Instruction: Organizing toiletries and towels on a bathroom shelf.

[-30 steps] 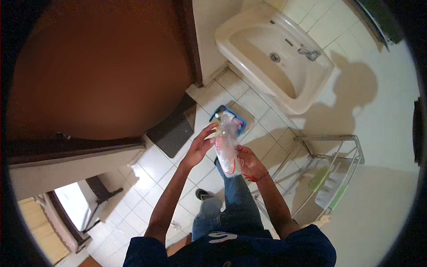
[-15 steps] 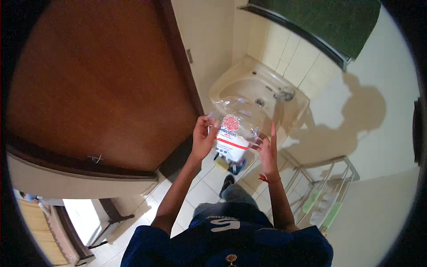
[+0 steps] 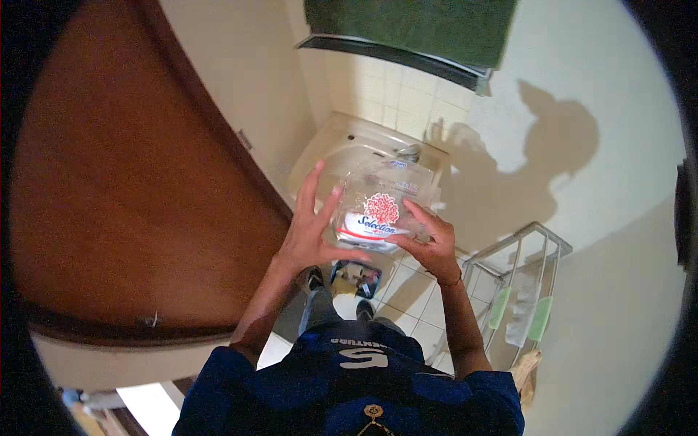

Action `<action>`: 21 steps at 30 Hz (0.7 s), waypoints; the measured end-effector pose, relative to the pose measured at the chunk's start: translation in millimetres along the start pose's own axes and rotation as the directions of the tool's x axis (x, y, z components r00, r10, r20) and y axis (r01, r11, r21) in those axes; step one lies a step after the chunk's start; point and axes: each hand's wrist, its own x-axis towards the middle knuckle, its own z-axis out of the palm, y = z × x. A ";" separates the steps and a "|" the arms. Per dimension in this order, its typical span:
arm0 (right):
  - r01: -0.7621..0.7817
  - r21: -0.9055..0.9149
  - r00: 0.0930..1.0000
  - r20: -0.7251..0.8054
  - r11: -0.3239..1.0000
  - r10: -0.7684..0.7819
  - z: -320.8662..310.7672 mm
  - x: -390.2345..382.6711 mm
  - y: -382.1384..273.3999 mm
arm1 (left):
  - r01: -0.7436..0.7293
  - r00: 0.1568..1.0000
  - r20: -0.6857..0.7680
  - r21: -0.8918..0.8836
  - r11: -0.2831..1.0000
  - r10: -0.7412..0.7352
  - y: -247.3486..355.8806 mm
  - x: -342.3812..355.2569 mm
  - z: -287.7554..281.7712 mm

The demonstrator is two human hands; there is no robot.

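Plastic bag (image 3: 382,209), one: clear, glossy, wrinkled; red flower motif and blue lettering centrally, red band across white lower part. Printed face showing, top leaning toward one o'clock. Just off view centre, toward two o'clock.

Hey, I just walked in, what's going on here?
Someone in a dark blue shirt has a clear plastic bag up between both hands, some white contents at its bottom. The right hand has its fingers at the bag's right side; the left hand is spread open at the left. The bag is off the floor, in front of the sink.
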 end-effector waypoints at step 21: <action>0.159 -0.243 0.986 -0.005 0.957 -0.166 -10.9 39.7 -63.9 | -0.519 0.850 0.118 0.346 0.781 0.513 -48.3 63.1 -37.7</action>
